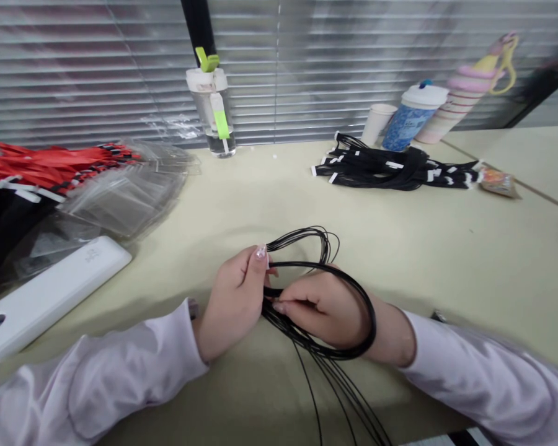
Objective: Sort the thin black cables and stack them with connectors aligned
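A coil of thin black cable (369,297) is held between my two hands above the table. My left hand (239,288) is closed around one side of the bundle, its thumb pressed on a small white piece beside the strands. Through the loop reaches my right hand (332,306), thumb and forefinger pinched on the cable close to the left fingers. One thick loop passes over the right wrist. Thinner strands arch out behind the hands, and several loose ends hang down toward the table's front edge. The left fingertips are mostly hidden.
On the left lie red and black straps (51,167), clear plastic bags (125,198) and a long white device (51,297). A water bottle (214,118) stands by the blinds. Bundled black cables (390,168), a blue cup (409,121), a white cup (377,124) and a striped pink item (467,93) are back right.
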`<state>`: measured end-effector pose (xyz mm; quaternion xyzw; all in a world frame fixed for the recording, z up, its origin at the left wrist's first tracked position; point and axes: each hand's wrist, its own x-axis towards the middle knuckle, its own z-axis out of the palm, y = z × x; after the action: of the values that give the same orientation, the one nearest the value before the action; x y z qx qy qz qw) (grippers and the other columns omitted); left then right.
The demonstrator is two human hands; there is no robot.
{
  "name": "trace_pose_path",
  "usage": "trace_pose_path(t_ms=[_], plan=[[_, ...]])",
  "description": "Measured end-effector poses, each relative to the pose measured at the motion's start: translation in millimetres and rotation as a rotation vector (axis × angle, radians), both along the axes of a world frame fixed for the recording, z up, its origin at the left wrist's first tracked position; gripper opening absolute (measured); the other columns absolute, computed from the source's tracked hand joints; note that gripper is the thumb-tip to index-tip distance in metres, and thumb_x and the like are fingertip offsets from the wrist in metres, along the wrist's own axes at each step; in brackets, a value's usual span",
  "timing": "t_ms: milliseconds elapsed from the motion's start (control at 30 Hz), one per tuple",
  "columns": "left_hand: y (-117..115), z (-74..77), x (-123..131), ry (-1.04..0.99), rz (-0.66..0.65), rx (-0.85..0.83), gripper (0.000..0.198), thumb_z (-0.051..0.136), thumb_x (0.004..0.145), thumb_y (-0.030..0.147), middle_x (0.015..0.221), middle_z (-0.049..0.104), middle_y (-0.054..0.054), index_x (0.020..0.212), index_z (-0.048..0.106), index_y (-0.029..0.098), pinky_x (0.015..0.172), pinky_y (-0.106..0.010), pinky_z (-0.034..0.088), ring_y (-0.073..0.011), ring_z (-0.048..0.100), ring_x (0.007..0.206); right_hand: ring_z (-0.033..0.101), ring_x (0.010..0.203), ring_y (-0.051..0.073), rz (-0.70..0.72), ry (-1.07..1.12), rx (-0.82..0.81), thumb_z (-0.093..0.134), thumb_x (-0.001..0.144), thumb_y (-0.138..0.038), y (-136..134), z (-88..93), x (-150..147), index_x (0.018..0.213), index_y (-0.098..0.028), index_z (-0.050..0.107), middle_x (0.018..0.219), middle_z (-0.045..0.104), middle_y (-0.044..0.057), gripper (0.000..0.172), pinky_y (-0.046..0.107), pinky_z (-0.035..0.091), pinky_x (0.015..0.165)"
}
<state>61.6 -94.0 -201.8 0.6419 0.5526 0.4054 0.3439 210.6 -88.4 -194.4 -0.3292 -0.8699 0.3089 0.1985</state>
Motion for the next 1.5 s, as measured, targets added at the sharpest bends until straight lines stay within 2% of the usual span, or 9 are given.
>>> trace_pose_path(t_ms=[133, 300, 467, 667, 1067, 1267, 1500], plan=[[0, 0.4, -1, 0.017, 0.004, 0.0, 0.038, 0.029, 0.09, 0.037, 0.058, 0.051, 0.001, 0.066, 0.048, 0.014, 0.049, -0.019, 0.036, -0.0084, 0.047, 0.054, 0.029, 0.043, 0.003, -0.038, -0.026, 0.033, 0.044, 0.077, -0.017, -1, 0.3, -2, 0.05, -0.011, 0.043, 0.044, 0.04, -0.004, 0.028, 0.017, 0.023, 0.045], [1, -1.1, -1, 0.017, 0.015, -0.011, 0.038, 0.028, 0.089, 0.039, 0.059, 0.051, 0.001, 0.067, 0.047, 0.015, 0.05, -0.02, 0.037, -0.0089, 0.048, 0.054, 0.028, 0.043, 0.003, -0.046, -0.009, -0.055, 0.042, 0.079, -0.018, 0, 2.4, 1, 0.05, -0.012, 0.041, 0.045, 0.037, -0.004, 0.03, 0.018, 0.021, 0.044], [1, -2.2, -1, -0.007, 0.009, -0.028, 0.038, 0.029, 0.089, 0.04, 0.061, 0.052, 0.001, 0.068, 0.048, 0.015, 0.051, -0.019, 0.039, -0.0088, 0.049, 0.056, 0.03, 0.045, 0.002, -0.002, -0.023, -0.085, 0.043, 0.078, -0.016, 1, 4.3, 2, 0.053, -0.011, 0.048, 0.047, 0.04, -0.004, 0.026, 0.016, 0.022, 0.046], [1, -3.6, 0, -0.022, 0.016, -0.061, 0.04, 0.028, 0.089, 0.043, 0.059, 0.051, 0.0, 0.068, 0.048, 0.015, 0.047, -0.02, 0.039, -0.0094, 0.048, 0.053, 0.032, 0.048, 0.002, -0.001, -0.035, -0.111, 0.044, 0.08, -0.021, 1, 3.9, 2, 0.054, -0.011, 0.05, 0.05, 0.043, -0.004, 0.029, 0.017, 0.023, 0.048], [-1, -1.7, -1, -0.016, 0.004, -0.044, 0.038, 0.028, 0.089, 0.042, 0.061, 0.051, 0.0, 0.07, 0.048, 0.015, 0.05, -0.021, 0.039, -0.0102, 0.048, 0.055, 0.03, 0.045, 0.003, 0.007, -0.012, -0.127, 0.043, 0.082, -0.027, -1, 0.1, 2, 0.051, -0.012, 0.048, 0.047, 0.038, -0.004, 0.035, 0.018, 0.024, 0.047], [0, 0.2, 0, 0.011, -0.004, -0.018, 0.038, 0.029, 0.089, 0.04, 0.06, 0.051, 0.0, 0.069, 0.048, 0.015, 0.05, -0.02, 0.038, -0.0095, 0.047, 0.056, 0.027, 0.043, 0.003, -0.07, -0.036, 0.048, 0.044, 0.076, -0.015, -5, 0.4, -2, 0.048, -0.012, 0.045, 0.044, 0.039, -0.004, 0.027, 0.018, 0.022, 0.044], [1, 0.5, 0, 0.009, 0.015, -0.036, 0.037, 0.029, 0.089, 0.039, 0.063, 0.054, 0.0, 0.069, 0.049, 0.015, 0.054, -0.022, 0.039, -0.0106, 0.05, 0.058, 0.039, 0.049, 0.007, -0.127, -0.147, 0.24, 0.044, 0.074, -0.016, -8, -0.8, -4, 0.059, -0.014, 0.052, 0.053, 0.051, 0.0, 0.018, 0.021, 0.029, 0.049]])
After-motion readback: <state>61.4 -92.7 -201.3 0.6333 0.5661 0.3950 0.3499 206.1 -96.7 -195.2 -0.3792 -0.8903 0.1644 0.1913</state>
